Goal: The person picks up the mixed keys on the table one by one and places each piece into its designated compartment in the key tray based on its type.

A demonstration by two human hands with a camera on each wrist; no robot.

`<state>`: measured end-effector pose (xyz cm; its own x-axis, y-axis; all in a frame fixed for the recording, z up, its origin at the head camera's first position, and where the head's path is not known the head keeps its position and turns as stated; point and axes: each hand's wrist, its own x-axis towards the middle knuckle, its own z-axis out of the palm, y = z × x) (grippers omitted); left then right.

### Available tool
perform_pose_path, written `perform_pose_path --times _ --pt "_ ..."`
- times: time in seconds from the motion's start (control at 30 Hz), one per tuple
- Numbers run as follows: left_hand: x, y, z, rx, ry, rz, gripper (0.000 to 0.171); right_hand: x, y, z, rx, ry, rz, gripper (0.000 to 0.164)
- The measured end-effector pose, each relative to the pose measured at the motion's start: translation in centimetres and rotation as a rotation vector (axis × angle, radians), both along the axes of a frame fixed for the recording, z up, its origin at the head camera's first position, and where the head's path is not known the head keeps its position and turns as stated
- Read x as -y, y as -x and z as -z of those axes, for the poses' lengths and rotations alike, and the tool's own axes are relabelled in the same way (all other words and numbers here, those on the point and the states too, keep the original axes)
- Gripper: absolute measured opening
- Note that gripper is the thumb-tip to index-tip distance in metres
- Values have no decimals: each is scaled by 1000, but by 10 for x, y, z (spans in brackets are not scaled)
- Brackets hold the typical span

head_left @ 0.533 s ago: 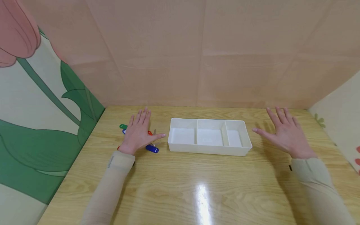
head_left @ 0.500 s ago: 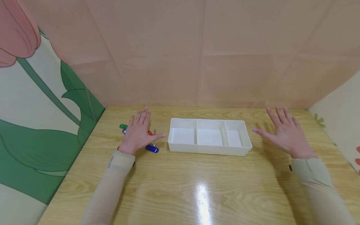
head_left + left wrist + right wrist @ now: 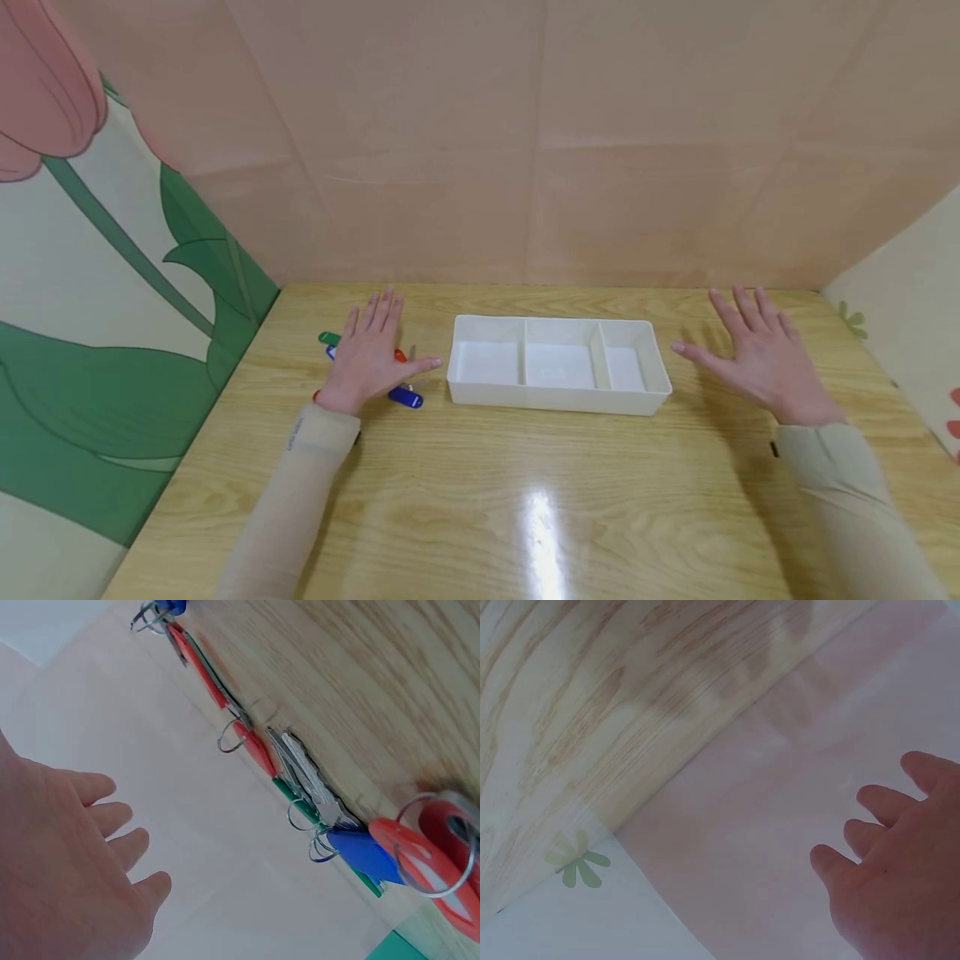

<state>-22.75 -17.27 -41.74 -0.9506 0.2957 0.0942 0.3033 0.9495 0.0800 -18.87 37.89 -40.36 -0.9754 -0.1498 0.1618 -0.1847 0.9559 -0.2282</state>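
Note:
My left hand (image 3: pixel 363 357) hovers with fingers straight and thumb spread, above several keys with coloured tags at the table's left. A blue key tag (image 3: pixel 406 397), a green key tag (image 3: pixel 328 337) and part of a red key tag (image 3: pixel 401 355) show around it; the hand hides the rest. In the left wrist view, a blue tag (image 3: pixel 367 853) with metal keys (image 3: pixel 319 784) and a nearer red tag (image 3: pixel 427 870) with a ring lie on the wood. My right hand (image 3: pixel 772 367) is spread in the air, holding nothing, right of a white three-compartment tray (image 3: pixel 555 398).
The tray stands between the hands on the wooden table (image 3: pixel 465 500). A pinkish backdrop (image 3: pixel 525 167) rises along the table's far edge. Panels with plant pictures flank it, a tulip panel (image 3: pixel 90 383) on the left and a pale panel (image 3: pixel 915 308) on the right.

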Motion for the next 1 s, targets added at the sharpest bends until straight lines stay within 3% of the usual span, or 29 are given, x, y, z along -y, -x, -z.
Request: perform_pose_path --times 0.7,1.0 --pt "-3 -7 -7 -5 -19 0 126 14 -11 -6 -56 50 -61 99" --pt "-4 -13 -10 -34 -52 30 119 25 -18 -12 -40 104 -50 101"
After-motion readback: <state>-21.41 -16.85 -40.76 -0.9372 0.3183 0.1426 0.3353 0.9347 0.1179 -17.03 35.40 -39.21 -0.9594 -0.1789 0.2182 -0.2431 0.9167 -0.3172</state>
